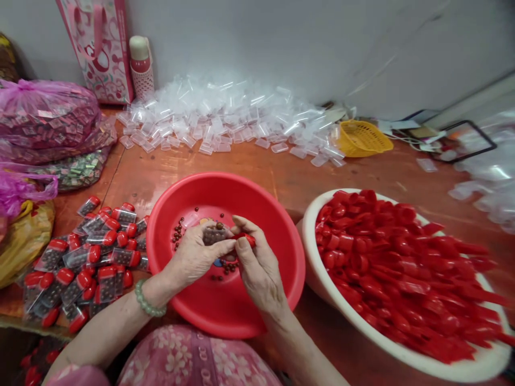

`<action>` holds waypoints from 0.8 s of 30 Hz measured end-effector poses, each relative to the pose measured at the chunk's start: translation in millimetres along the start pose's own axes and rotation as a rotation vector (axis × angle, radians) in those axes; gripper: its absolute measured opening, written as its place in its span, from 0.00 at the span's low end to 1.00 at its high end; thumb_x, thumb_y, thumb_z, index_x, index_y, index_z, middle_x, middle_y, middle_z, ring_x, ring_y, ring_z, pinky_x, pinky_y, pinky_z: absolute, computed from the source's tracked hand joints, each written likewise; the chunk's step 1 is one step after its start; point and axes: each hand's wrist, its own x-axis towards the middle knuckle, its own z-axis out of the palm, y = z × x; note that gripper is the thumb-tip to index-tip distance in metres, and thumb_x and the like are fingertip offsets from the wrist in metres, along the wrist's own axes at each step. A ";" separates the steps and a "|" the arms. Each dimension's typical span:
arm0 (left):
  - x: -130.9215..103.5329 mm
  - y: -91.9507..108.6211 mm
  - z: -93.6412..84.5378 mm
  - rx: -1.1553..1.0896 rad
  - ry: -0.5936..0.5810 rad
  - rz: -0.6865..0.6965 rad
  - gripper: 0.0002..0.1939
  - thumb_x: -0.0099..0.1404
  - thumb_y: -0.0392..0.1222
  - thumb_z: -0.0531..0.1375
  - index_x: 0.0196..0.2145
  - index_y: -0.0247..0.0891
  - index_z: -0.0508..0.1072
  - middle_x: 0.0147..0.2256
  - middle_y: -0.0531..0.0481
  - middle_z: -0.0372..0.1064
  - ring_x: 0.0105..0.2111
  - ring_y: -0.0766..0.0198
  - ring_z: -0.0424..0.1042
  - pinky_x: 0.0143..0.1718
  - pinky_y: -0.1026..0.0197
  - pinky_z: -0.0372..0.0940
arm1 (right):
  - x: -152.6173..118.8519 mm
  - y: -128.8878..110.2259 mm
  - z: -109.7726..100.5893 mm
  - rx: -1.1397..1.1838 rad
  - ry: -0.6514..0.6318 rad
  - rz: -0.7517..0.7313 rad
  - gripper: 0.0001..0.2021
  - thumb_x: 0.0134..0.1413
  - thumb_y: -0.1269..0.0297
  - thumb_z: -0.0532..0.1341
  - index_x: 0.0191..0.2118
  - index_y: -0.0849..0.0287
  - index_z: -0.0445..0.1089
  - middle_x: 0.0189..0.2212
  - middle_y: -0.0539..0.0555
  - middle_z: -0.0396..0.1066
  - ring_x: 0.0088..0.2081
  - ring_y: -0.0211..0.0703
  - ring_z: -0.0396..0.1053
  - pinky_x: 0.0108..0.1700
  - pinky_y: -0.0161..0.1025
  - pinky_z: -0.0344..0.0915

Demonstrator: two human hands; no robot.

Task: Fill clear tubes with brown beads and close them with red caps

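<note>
My left hand is closed around a small clear plastic case with brown beads inside. Right beside it, my right hand pinches a red plastic cap close to the case's end; whether the two touch is hidden by my fingers. Both hands are over a red basin. Loose brown beads lie on its bottom, with a few blue and orange bits partly hidden under my hands.
Filled red-capped cases are piled left of the basin. A white tub heaped with red caps stands right. Behind lie clear empty cases, a yellow basket, a flask, a pink bag and filled purple sacks.
</note>
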 end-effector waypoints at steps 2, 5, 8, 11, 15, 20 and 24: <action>0.1 0.9 -0.7 -0.004 -0.005 -0.019 0.21 0.48 0.46 0.71 0.33 0.32 0.69 0.27 0.54 0.70 0.26 0.71 0.70 0.33 0.65 0.66 | 3.0 3.4 0.3 0.039 0.073 0.007 0.23 0.57 0.48 0.61 0.54 0.52 0.63 0.41 0.53 0.70 0.37 0.39 0.72 0.36 0.37 0.73; 0.4 2.4 -4.3 -0.011 -0.030 -0.060 0.21 0.49 0.46 0.71 0.34 0.32 0.69 0.27 0.52 0.72 0.27 0.67 0.73 0.34 0.63 0.68 | 11.2 7.8 -1.5 0.169 0.139 0.027 0.24 0.52 0.51 0.67 0.51 0.52 0.62 0.33 0.49 0.70 0.33 0.38 0.72 0.35 0.36 0.73; 0.5 3.6 -11.0 0.026 -0.095 -0.080 0.19 0.51 0.48 0.70 0.32 0.32 0.71 0.25 0.51 0.73 0.26 0.67 0.72 0.33 0.63 0.67 | 21.3 7.1 -9.4 0.232 0.148 -0.012 0.18 0.51 0.55 0.69 0.44 0.53 0.63 0.29 0.46 0.71 0.27 0.35 0.71 0.27 0.31 0.70; -0.6 4.6 -17.9 0.083 -0.140 -0.076 0.17 0.53 0.49 0.69 0.28 0.32 0.71 0.23 0.51 0.71 0.23 0.69 0.69 0.29 0.64 0.66 | 31.8 -2.6 -20.8 0.171 0.099 -0.125 0.12 0.51 0.60 0.69 0.39 0.54 0.67 0.29 0.46 0.72 0.22 0.32 0.69 0.20 0.28 0.63; -3.0 5.4 -23.4 0.094 -0.228 -0.123 0.18 0.54 0.50 0.69 0.29 0.32 0.71 0.22 0.51 0.71 0.22 0.70 0.69 0.27 0.66 0.64 | 44.9 -20.8 -28.4 -0.076 -0.176 -0.267 0.10 0.53 0.64 0.67 0.43 0.53 0.75 0.35 0.49 0.74 0.27 0.33 0.71 0.27 0.31 0.69; -2.4 3.8 -26.4 0.085 -0.297 -0.158 0.20 0.54 0.52 0.69 0.29 0.31 0.72 0.21 0.51 0.70 0.21 0.70 0.69 0.25 0.67 0.61 | 53.7 -26.1 -24.8 -0.303 -0.436 -0.358 0.14 0.59 0.66 0.63 0.51 0.51 0.72 0.42 0.52 0.75 0.43 0.38 0.74 0.45 0.36 0.71; -0.5 3.0 -28.0 0.064 -0.311 -0.159 0.18 0.55 0.50 0.68 0.30 0.31 0.71 0.21 0.52 0.70 0.21 0.71 0.68 0.24 0.67 0.61 | 55.4 -23.8 -27.8 -0.359 -0.476 -0.342 0.08 0.59 0.64 0.64 0.45 0.53 0.73 0.36 0.49 0.75 0.36 0.35 0.73 0.38 0.31 0.70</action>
